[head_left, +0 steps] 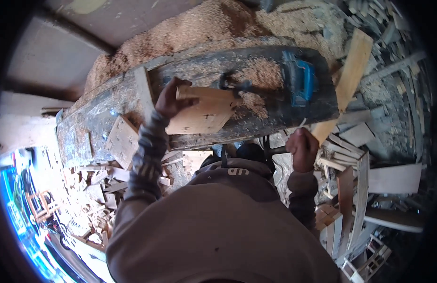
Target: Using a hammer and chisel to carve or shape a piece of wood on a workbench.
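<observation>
A light wooden board [199, 118] with small dark marks lies on the worn dark workbench [270, 118]. My left hand [173, 99] grips its upper left part, thumb and fingers curled at the edge. My right hand [301, 146] is closed around a thin pale stick [303, 121] at the bench's front edge, right of the board. Beyond the board's right part lies a dark tool [228, 80], hard to make out, among wood shavings [258, 73]. A blue power tool [303, 82] rests at the bench's right end.
A narrow batten [143, 92] and a square offcut [121, 141] are at the left. A large shavings heap [190, 28] lies behind the bench. A long plank [357, 54] slants at the right. Stacked wood [350, 203] and scattered offcuts [93, 193] flank me.
</observation>
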The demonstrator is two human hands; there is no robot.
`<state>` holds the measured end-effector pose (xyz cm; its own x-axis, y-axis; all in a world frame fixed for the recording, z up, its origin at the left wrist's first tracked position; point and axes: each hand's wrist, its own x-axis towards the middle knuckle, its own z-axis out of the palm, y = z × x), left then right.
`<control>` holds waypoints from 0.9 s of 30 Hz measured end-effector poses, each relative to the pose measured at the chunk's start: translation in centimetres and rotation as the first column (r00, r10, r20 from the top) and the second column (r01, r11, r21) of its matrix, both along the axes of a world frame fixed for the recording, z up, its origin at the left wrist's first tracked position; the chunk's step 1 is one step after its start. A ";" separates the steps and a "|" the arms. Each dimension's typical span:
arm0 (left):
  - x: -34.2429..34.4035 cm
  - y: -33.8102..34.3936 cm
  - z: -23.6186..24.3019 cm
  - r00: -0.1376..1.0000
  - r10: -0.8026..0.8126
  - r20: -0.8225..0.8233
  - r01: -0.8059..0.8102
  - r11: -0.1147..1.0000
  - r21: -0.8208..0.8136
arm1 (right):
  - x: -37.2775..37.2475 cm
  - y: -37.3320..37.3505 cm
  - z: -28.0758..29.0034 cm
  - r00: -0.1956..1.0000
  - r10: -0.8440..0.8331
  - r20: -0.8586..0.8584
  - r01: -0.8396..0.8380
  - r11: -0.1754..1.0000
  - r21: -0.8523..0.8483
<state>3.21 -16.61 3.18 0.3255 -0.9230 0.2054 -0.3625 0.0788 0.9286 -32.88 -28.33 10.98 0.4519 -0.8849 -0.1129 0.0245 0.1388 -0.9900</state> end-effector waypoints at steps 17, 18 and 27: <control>-19.4 2.6 -1.2 0.866 0.490 0.102 -0.485 0.872 -0.065 | 22.5 -8.2 12.7 0.786 0.581 0.212 -0.568 0.814 -0.123; -19.7 2.5 -0.9 0.864 0.495 0.096 -0.490 0.869 -0.069 | 23.6 -8.1 11.9 0.783 0.594 0.184 -0.600 0.800 -0.027; -13.0 2.8 -2.6 0.792 0.308 -0.527 -0.355 0.935 0.014 | 29.4 -8.3 8.9 0.691 0.723 0.003 -0.718 0.685 0.120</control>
<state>-9.83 -13.79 0.55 0.6871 -0.7265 -0.0098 0.1460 0.1249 0.9814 -3.50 -36.67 19.92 0.9381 -0.2702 -0.2169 -0.1665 0.1974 -0.9661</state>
